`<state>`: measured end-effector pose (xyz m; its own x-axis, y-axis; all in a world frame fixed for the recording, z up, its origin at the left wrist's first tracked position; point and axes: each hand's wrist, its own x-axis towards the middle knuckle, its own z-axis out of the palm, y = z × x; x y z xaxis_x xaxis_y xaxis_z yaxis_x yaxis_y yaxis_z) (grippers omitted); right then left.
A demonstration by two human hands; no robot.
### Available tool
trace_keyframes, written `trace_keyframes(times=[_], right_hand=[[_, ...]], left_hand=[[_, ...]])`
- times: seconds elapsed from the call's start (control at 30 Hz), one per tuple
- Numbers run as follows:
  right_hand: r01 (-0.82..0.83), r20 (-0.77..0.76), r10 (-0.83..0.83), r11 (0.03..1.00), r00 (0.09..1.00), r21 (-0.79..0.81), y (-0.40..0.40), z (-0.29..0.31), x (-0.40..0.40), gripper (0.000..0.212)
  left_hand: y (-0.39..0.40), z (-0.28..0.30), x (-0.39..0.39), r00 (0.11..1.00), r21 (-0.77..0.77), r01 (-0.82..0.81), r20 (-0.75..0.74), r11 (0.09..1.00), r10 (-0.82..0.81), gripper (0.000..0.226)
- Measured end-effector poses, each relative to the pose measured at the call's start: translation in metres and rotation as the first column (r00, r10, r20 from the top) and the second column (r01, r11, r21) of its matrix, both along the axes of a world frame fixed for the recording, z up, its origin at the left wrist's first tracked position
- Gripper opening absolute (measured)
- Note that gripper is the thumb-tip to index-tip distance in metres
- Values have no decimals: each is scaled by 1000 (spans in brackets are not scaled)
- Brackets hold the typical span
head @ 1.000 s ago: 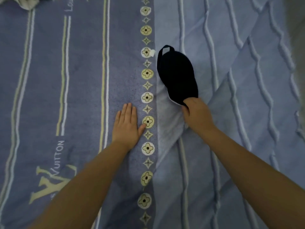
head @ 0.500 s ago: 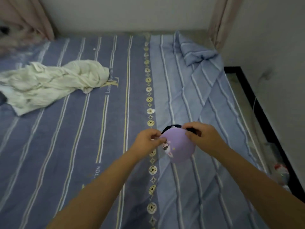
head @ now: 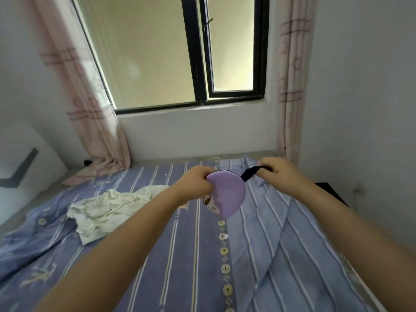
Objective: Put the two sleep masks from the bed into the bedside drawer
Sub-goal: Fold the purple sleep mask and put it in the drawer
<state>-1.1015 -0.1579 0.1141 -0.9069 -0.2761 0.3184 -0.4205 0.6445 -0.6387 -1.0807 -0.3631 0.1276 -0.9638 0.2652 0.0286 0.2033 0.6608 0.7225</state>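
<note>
We see the bed (head: 180, 266) spread with a blue striped cover, a crumpled white cloth (head: 108, 208) lying on its left part. Above the bed, both hands hold one sleep mask (head: 227, 194) in the air, its purple face toward us. The left hand (head: 195, 183) is closed, pinching the mask's left edge. The right hand (head: 286, 174) is curled around the dark strap (head: 249, 173), pulled out sideways; its fingertips are hidden, so the exact grip is unclear.
</note>
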Motion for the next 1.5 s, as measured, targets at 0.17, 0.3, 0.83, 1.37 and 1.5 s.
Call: trace_keyframes(times=[0.17, 0.3, 0.83, 1.37, 1.5], right_hand=[[45, 106, -18, 964, 994, -261, -3, 36, 15, 30], [11, 139, 20, 977, 990, -215, -7, 47, 24, 30], [-3, 81, 32, 943, 996, -332, -23, 29, 32, 26], [-153, 130, 179, 970, 975, -190, 21, 61, 35, 34], [-426, -53, 714, 355, 698, -832, 25, 56, 49, 36]], left_hand=[[12, 26, 22, 996, 266, -47, -57, 963, 64, 24], [15, 30, 30, 999, 231, -22, -36, 973, 31, 22], [10, 21, 40, 943, 354, -1, -312, 935, 119, 30], [-29, 35, 13, 918, 345, -204, -259, 916, 302, 26], [-36, 23, 6, 850, -22, -296, -463, 955, 252, 11]])
